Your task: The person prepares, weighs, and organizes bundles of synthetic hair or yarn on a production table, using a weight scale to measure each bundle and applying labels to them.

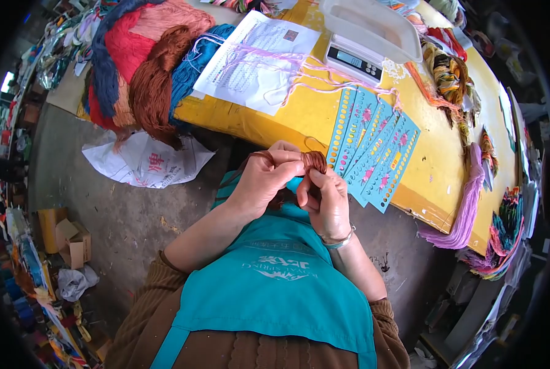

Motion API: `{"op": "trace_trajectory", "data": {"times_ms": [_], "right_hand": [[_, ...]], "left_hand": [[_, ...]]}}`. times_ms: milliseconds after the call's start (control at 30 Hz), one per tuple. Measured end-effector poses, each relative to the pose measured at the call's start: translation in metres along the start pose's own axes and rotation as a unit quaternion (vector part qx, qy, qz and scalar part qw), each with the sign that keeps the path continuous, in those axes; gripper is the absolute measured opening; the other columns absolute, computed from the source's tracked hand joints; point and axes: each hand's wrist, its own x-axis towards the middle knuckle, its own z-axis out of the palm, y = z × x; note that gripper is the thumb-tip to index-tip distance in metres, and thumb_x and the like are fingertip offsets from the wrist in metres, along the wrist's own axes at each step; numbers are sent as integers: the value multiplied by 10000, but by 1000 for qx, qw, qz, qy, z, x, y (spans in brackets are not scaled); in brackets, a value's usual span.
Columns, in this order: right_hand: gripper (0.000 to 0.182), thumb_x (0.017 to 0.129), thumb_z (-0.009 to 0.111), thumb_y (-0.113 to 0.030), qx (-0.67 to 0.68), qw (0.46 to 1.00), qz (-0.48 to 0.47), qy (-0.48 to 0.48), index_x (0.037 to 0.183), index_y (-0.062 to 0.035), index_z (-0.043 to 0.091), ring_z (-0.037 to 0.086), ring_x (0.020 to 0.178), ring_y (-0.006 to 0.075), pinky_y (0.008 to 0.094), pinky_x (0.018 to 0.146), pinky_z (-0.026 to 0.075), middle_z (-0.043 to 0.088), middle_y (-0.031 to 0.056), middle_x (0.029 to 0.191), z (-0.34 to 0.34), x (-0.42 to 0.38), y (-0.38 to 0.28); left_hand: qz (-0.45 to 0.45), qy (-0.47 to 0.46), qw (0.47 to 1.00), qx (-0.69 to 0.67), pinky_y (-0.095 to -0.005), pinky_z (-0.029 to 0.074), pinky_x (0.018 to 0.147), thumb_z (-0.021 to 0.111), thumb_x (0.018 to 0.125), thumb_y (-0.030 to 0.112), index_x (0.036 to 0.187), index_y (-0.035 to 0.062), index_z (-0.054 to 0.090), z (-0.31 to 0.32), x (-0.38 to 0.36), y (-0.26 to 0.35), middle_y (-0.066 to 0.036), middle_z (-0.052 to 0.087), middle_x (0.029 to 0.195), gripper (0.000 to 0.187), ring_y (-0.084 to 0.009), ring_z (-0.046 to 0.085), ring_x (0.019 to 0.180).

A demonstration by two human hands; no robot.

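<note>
Both hands meet in front of the teal apron, by the near edge of the yellow table. Between them is a small bundle of brown thread (314,161). My left hand (267,179) is closed, its fingers pinching the bundle from the left, with brown strands trailing behind it. My right hand (328,198) holds the bundle's lower right side between thumb and finger, the other fingers curled. Just right of the hands, teal cards with punched holes and pink flowers (373,147) lie fanned over the table edge.
The yellow table (275,130) carries brown, red and blue yarn hanks (158,67), a printed sheet (250,61), a scale (355,60) and a clear tray (373,27). Purple yarn (466,206) hangs over the right edge. A white sack (149,161) and a cardboard box (73,243) are on the floor.
</note>
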Motion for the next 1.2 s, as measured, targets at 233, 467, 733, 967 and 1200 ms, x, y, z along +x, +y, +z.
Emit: {"op": "trace_trajectory", "data": {"times_ms": [233,467,733,967,1200], "right_hand": [[197,965,453,-142,9,1000,3,7,995,-18,603,291,419,31,195,401,210,568,59,599,1,0,2],[184,964,455,-142,11,1000,8,2,973,-21,593,292,424,31,194,406,214,568,61,603,1,0,0],[175,965,462,-147,19,1000,14,-2,960,-29,591,293,430,29,193,410,214,571,63,607,-1,0,2],[185,967,460,-156,20,1000,18,-3,964,-26,592,293,431,33,196,411,215,582,73,620,2,2,1],[203,969,469,-158,30,1000,10,0,964,-21,619,328,435,37,199,412,228,588,63,620,7,3,3]], "left_hand": [[2,-6,1000,24,-230,423,793,636,876,53,976,-37,702,0,-1,3,-38,533,1004,150,-87,512,940],[-4,-2,1000,10,-233,423,793,653,874,60,983,-33,704,-1,0,0,-38,538,1007,152,-92,515,933],[-1,7,1000,15,-225,428,773,687,853,61,959,-42,701,2,1,0,-37,542,1001,148,-89,523,915],[13,44,999,0,-224,438,745,678,846,28,907,-46,694,3,1,-2,-37,546,977,97,-91,540,881],[39,63,997,-11,-215,426,709,678,834,2,880,-38,694,0,-1,-5,-36,549,958,62,-78,532,850]]}}
